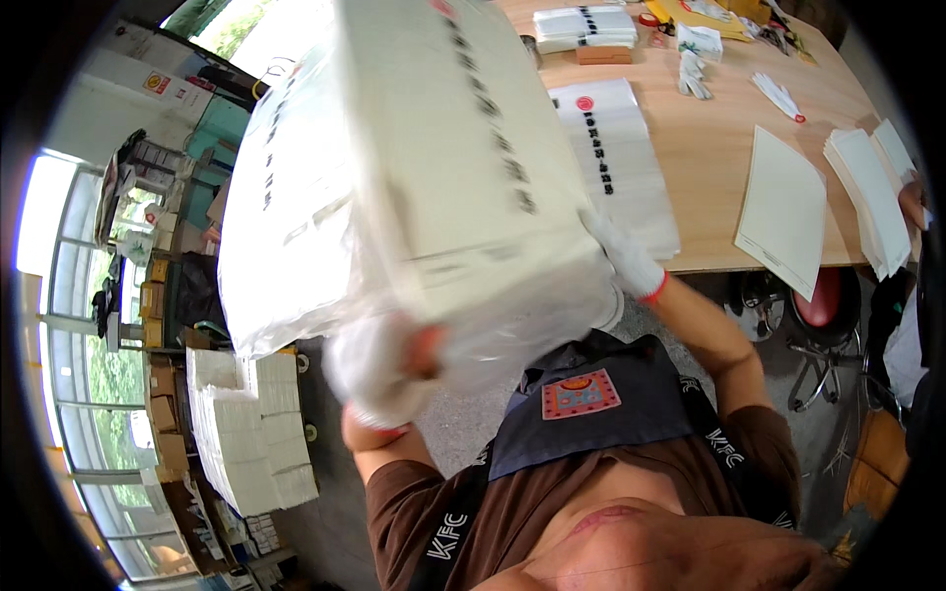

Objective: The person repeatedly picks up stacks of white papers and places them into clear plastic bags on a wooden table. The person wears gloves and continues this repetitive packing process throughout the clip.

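Note:
A big white bundle of stacked sheets (434, 167), wrapped in clear plastic film, is lifted close in front of me. My left hand (379, 369), in a white glove, grips its near lower corner from below, under loose film. My right hand (626, 258), also in a white glove with a red cuff, presses against the bundle's right lower edge. Both hands carry it between them, to the left of the wooden table (709, 167).
On the table lie a pile of clear printed bags (616, 158), a white sheet (783, 212), a stack of white sheets (872, 202), spare gloves (695, 69) and another flat stack (583, 28). White paper stacks (246, 433) stand on the floor at left. A red stool (823, 300) sits under the table.

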The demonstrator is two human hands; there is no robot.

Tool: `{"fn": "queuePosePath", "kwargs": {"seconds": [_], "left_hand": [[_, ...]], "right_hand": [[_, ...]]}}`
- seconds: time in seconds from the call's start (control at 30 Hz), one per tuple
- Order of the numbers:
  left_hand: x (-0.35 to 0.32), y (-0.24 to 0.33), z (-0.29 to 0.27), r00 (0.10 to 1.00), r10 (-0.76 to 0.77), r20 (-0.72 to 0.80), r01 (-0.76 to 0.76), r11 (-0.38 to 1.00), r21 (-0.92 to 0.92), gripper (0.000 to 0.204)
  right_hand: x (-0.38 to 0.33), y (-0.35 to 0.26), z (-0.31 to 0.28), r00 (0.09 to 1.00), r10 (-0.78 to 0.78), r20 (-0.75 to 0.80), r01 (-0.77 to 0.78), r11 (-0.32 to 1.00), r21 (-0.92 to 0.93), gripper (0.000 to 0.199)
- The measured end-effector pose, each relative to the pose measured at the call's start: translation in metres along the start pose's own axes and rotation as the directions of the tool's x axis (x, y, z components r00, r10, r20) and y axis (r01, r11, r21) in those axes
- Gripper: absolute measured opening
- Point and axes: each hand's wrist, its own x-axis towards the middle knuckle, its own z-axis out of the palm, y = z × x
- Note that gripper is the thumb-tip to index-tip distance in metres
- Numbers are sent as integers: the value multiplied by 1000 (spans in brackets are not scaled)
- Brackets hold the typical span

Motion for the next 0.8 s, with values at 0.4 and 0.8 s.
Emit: {"fn": "queuePosePath", "kwargs": {"seconds": [0.4, 0.8], "left_hand": [[-117, -201, -72, 483, -823, -298, 713, 567, -411, 57], [-165, 19, 285, 857, -338, 388, 506, 692, -515, 26]], "right_hand": [[155, -176, 141, 871, 169, 461, -169, 985, -42, 50], [-63, 1, 21, 636, 753, 167, -705, 656, -269, 32]]}}
